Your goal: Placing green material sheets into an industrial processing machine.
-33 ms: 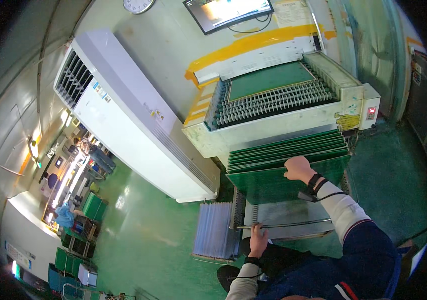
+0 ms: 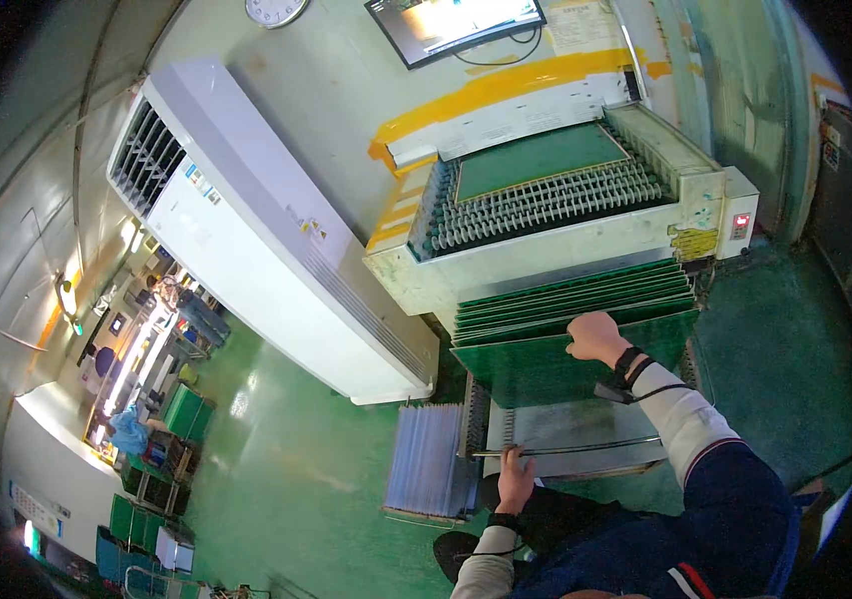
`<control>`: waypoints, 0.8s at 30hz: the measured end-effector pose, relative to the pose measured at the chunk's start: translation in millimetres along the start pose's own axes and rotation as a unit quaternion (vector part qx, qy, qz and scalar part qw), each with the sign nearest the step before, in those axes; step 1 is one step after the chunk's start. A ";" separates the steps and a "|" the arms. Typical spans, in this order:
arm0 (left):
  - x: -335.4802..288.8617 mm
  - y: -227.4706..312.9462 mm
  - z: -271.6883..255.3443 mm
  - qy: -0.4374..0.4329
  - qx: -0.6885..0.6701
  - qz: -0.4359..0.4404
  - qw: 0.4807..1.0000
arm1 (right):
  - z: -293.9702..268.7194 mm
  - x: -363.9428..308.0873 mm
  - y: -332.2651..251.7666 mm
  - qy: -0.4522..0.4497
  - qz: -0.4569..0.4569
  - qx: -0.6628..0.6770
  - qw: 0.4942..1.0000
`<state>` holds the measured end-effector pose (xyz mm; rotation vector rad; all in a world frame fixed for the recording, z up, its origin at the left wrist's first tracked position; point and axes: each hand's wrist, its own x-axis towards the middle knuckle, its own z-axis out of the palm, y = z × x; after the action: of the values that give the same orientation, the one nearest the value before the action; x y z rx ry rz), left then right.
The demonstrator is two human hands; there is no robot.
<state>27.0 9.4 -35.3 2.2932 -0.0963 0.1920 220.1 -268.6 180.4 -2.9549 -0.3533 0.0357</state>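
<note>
My right hand (image 2: 597, 337) is closed at the top edge of the nearest green board (image 2: 546, 369), its fingers curled and partly hidden. Behind that board, several more thin green boards (image 2: 575, 299) stand upright, side by side in a rack. My left hand (image 2: 516, 481) is wrapped over the metal bar (image 2: 585, 449) along the rack's near side. Under the bar lies a pale grey base (image 2: 585, 434). Another green board (image 2: 546, 162) rests flat on the rollers of a conveyor machine (image 2: 546, 240) beyond the rack.
Left of the rack stands a holder of whitish, translucent upright sheets (image 2: 431, 459). A tall white air conditioner (image 2: 276, 240) leans across the view. A control box (image 2: 740, 222) is at the machine's right end. Far left, a person (image 2: 201, 317) is by a lit bench.
</note>
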 end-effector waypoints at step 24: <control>-2.9 -0.9 1.8 0.020 -0.025 0.008 0.999 | -4.8 -7.2 -7.3 -0.002 0.007 -0.007 1.000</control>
<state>24.5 8.7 -37.6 2.2381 -0.0976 0.2405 211.6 -264.1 186.5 -2.9717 -0.3355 0.0402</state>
